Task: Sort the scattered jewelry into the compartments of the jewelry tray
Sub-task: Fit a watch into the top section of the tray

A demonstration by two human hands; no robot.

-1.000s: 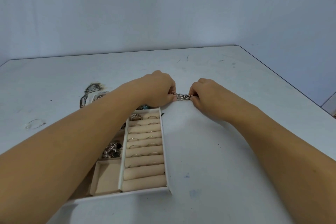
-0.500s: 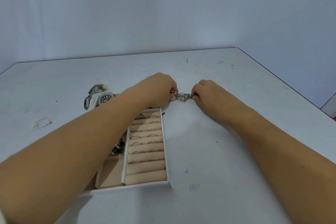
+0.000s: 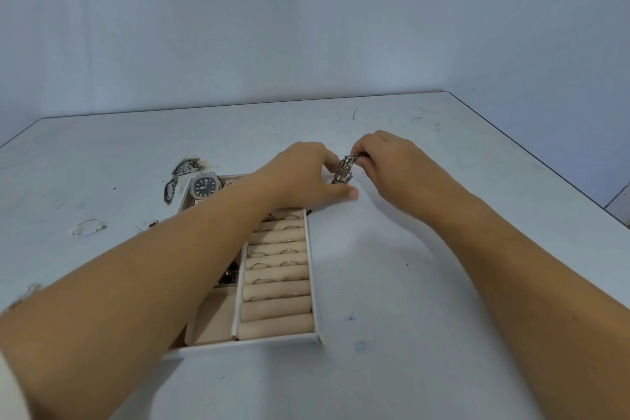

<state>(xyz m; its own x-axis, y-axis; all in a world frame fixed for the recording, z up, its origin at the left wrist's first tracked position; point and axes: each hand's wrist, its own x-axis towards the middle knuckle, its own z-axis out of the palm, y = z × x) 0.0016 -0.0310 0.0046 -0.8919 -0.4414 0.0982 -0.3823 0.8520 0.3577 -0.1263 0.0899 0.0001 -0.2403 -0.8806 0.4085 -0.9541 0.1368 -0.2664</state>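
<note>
A silver chain bracelet point(image 3: 343, 170) hangs between my two hands just beyond the far right corner of the white jewelry tray point(image 3: 315, 286). My right hand point(image 3: 392, 164) pinches its upper end and my left hand point(image 3: 306, 170) holds its lower end, thumb stretched out on the table. The tray's beige ring rolls point(image 3: 278, 278) carry several thin rings. A dark-faced square watch point(image 3: 204, 187) lies in the tray's far left compartment. My left forearm hides most of the tray's left side.
The white table point(image 3: 392, 300) bears a dark scorched patch point(image 3: 185, 169) beyond the tray and a small clear ring-shaped mark point(image 3: 87, 227) at the left. The table's right edge point(image 3: 545, 160) runs diagonally; a pale wall stands behind.
The bracelet, stretched level between both hands before, now hangs steeply: my right hand has lifted its end, and my left hand has loosened with the thumb out. The view has shifted, showing the watch.
</note>
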